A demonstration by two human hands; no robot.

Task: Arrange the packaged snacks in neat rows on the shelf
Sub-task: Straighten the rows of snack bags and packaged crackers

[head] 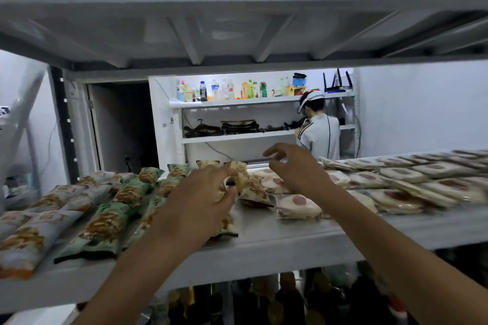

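Head view: my left hand [203, 200] reaches over the middle of the shelf [290, 235] and pinches a tan packet [240, 178] between thumb and curled fingers; the packet's long axis runs front to back, its far end pointing at the rear edge of the shelf; whether it is lifted clear I cannot tell. More tan packets [254, 192] lie just to its right and under my palm, askew to one another. My right hand [295, 169] hangs above the round packs [298, 206], fingers loosely curled, thumb and forefinger close; something pale blurs at the fingertips, and I cannot tell whether the hand holds anything.

Left of the tan packet, green packets [111, 219] lie side by side in a row, long axes front to back and leaning slightly right; beyond them, pale packets [34, 232] with orange ends lie the same way. The round packs, each with a red centre, overlap in rows along the right half of the shelf.

The upper shelf [237, 21] hangs low over the work and closes off the top of the view. Behind, a person [320, 134] faces white shelving [237, 137] carrying bottles [224, 90] and a router [338, 84]; dark bottles [287, 298] stand below my shelf.

Print on every packet and bottle label is too blurred to read.
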